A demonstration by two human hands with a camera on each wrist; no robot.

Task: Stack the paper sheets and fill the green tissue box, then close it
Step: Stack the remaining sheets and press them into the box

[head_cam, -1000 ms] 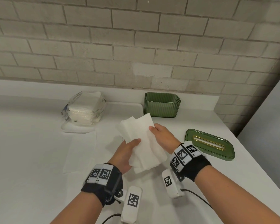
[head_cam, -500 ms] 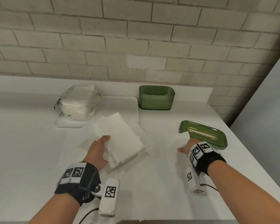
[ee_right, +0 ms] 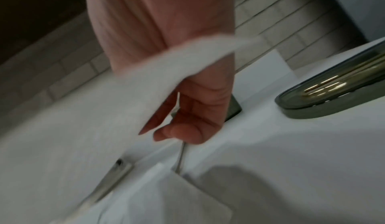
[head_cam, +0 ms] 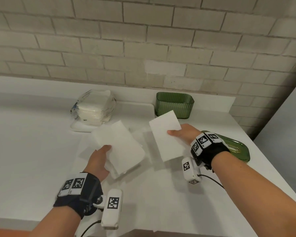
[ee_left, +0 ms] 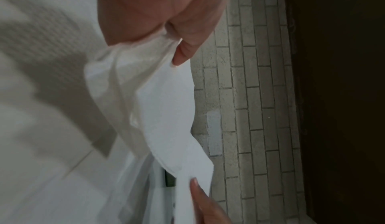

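Observation:
My left hand (head_cam: 101,157) grips a small stack of white paper sheets (head_cam: 121,147) just above the white counter, thumb on top; the left wrist view shows the stack (ee_left: 166,112) pinched between thumb and fingers. My right hand (head_cam: 181,134) pinches a single folded white sheet (head_cam: 167,135), lifted off the counter to the right of the stack; in the right wrist view that sheet (ee_right: 162,73) lies across my palm. The green ribbed tissue box (head_cam: 174,105) stands open at the back by the wall. Its green lid (head_cam: 237,149) with a gold slot lies flat at the right, partly behind my right wrist.
A clear plastic pack of white tissues (head_cam: 94,106) sits on a white tray (head_cam: 80,128) at the back left. Further thin white sheets lie flat on the counter (head_cam: 32,151) under my hands. The counter's right edge runs just past the lid.
My right hand let go of the stack, reached right toward the lid, and now holds a single sheet lifted up. My left hand kept the stack and moved it slightly left.

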